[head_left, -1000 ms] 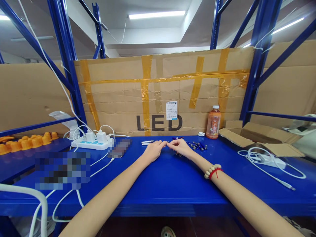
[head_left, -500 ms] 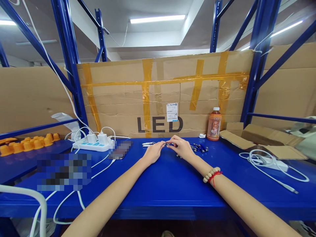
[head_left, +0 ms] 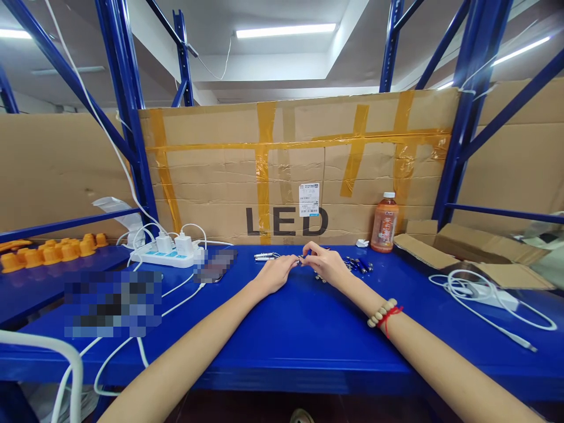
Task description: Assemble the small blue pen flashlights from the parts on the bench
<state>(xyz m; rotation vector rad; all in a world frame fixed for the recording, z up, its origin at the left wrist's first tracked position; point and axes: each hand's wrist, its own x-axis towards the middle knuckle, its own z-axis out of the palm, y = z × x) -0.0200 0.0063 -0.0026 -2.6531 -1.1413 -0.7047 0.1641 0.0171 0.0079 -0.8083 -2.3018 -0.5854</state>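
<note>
My left hand (head_left: 277, 274) and my right hand (head_left: 326, 264) meet fingertip to fingertip over the blue table (head_left: 308, 335). Both are closed in a pinch on a small shiny metal piece (head_left: 300, 260), too small and covered to name. Silver slender pieces (head_left: 265, 257) lie just behind my left hand. Beside and partly behind my right hand is a loose pile of small dark blue and metal parts (head_left: 360, 266). A few tiny metal bits (head_left: 321, 278) rest under the right palm.
At the left stand a white power strip (head_left: 170, 256) with plugs, a phone (head_left: 218, 265) and trailing white cables. Orange cups (head_left: 70, 251) sit farther left. On the right are an orange drink bottle (head_left: 384, 223), an open cardboard box (head_left: 462, 249) and a coiled white charger cable (head_left: 480, 291).
The view has shifted slightly. The fingers of my right hand have changed their grip a little and sit slightly farther from the left fingertips; both hands stay at the same spot.
</note>
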